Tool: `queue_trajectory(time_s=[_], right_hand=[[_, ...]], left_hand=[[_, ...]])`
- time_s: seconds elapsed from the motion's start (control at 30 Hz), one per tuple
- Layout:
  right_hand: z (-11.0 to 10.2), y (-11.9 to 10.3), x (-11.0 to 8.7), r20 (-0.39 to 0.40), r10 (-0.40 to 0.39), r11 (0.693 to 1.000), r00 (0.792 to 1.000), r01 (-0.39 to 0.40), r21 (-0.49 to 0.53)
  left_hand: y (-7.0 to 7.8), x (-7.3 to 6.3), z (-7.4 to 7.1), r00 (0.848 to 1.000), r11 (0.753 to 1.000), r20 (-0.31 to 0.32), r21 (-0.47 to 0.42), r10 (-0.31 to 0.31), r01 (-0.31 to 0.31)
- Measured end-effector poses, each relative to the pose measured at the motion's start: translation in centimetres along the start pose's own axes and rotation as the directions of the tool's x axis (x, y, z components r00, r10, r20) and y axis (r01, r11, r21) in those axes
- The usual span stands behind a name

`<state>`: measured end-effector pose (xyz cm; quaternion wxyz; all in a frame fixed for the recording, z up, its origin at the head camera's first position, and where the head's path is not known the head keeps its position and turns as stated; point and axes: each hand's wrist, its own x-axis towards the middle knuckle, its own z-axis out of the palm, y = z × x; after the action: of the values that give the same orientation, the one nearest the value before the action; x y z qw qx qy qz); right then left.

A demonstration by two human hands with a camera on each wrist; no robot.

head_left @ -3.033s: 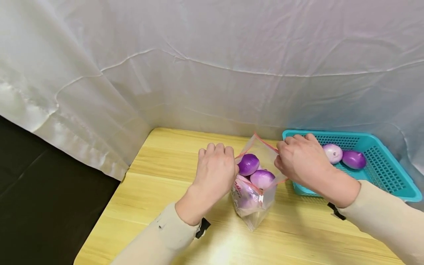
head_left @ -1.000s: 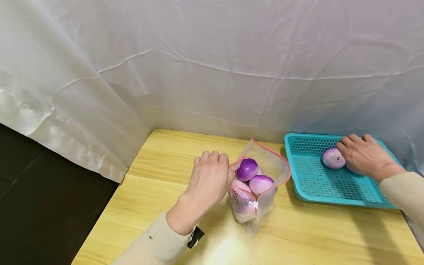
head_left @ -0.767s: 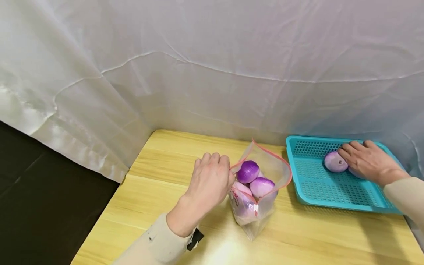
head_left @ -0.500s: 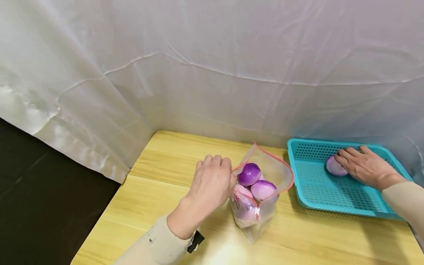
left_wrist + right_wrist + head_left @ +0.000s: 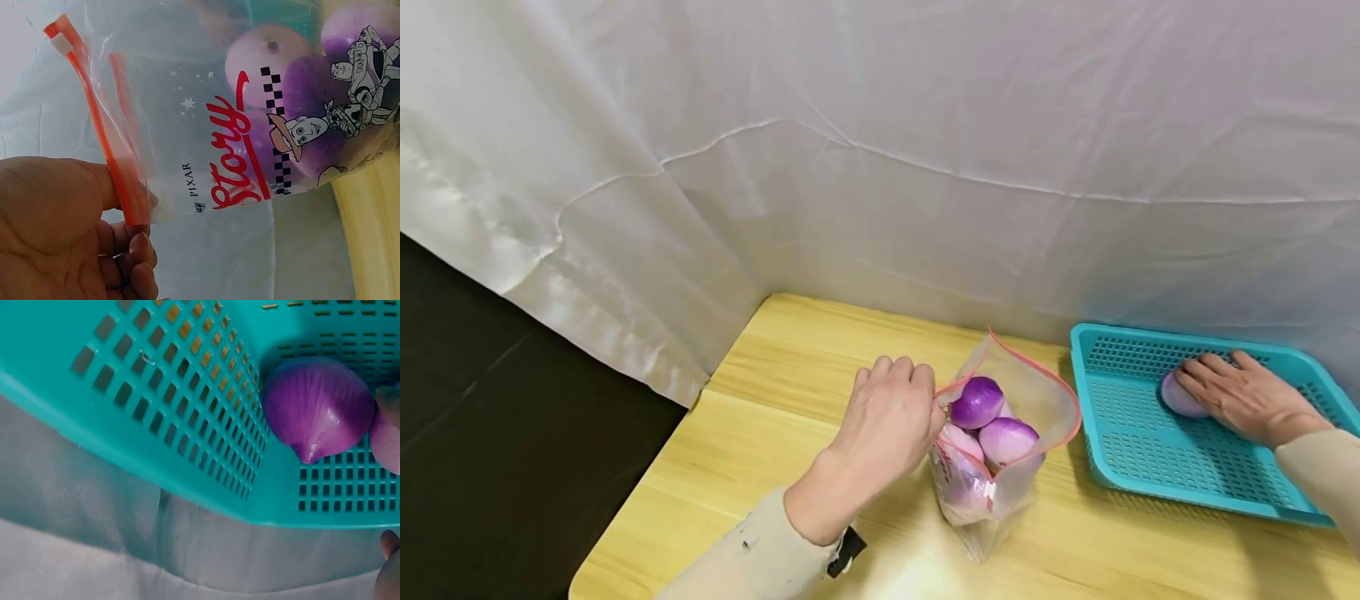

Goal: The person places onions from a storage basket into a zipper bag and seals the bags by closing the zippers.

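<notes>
My left hand (image 5: 891,417) pinches the red-edged rim of a clear zip bag (image 5: 1018,517) between thumb and fingers. Several purple onions (image 5: 977,402) fill the bag, and its mouth gapes open. Red lettering and cartoon figures on the bag show in the left wrist view, along with its white slider (image 5: 61,44). My right hand (image 5: 1251,396) reaches into a teal basket (image 5: 1120,483), its fingers spread over a pale onion (image 5: 1182,398). Beside that one, a darker onion (image 5: 319,409) shows in the right wrist view; in the head view the hand hides it.
The bag and basket stand side by side on a light wooden table (image 5: 790,375). A pale cloth (image 5: 925,125) hangs behind its back edge. Dark flooring (image 5: 475,433) lies beyond the left edge.
My right hand has let go of the bag's rim, gone right into the basket, then shifted slightly over the pale onion. The left hand keeps its pinch. The view has drifted a little.
</notes>
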<state>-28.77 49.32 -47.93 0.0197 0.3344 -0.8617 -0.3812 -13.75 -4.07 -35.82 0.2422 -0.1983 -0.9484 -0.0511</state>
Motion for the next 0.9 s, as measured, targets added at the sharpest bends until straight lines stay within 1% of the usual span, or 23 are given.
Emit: queue_trajectory(time_s=[0.17,0.3,0.47,0.67,0.73,0.8,0.9], right_hand=[[0.7,-0.4,0.0,-0.001,0.029,0.999,1.000,-0.029,0.044],[0.8,-0.6,0.3,0.013,0.058,0.996,0.998,-0.058,0.074],[0.7,-0.8,0.9,0.003,0.080,0.992,0.997,-0.080,0.101],[0.4,-0.8,1.1,-0.004,0.116,0.983,0.993,-0.115,0.145],[0.3,-0.8,1.2,-0.014,0.126,0.979,0.992,-0.122,0.164],[0.3,-0.8,1.2,-0.043,0.127,0.974,0.991,-0.117,0.193],[0.1,-0.8,1.4,-0.071,0.132,0.958,0.989,-0.108,0.267]], left_hand=[[0.0,0.0,0.2,1.000,1.000,0.017,-0.002,0.005,-0.005],[0.0,0.1,0.3,1.000,1.000,0.015,-0.002,0.009,-0.009],[-0.1,0.1,0.3,1.000,1.000,0.009,-0.002,0.010,-0.010],[-0.1,0.1,0.3,1.000,1.000,0.028,-0.012,0.000,0.000],[-0.1,0.1,0.3,0.999,1.000,0.034,-0.017,-0.003,0.003],[-0.1,0.0,0.3,0.999,1.000,0.038,-0.020,-0.003,0.004],[-0.1,-0.1,0.2,0.999,1.000,0.043,-0.028,-0.010,0.011]])
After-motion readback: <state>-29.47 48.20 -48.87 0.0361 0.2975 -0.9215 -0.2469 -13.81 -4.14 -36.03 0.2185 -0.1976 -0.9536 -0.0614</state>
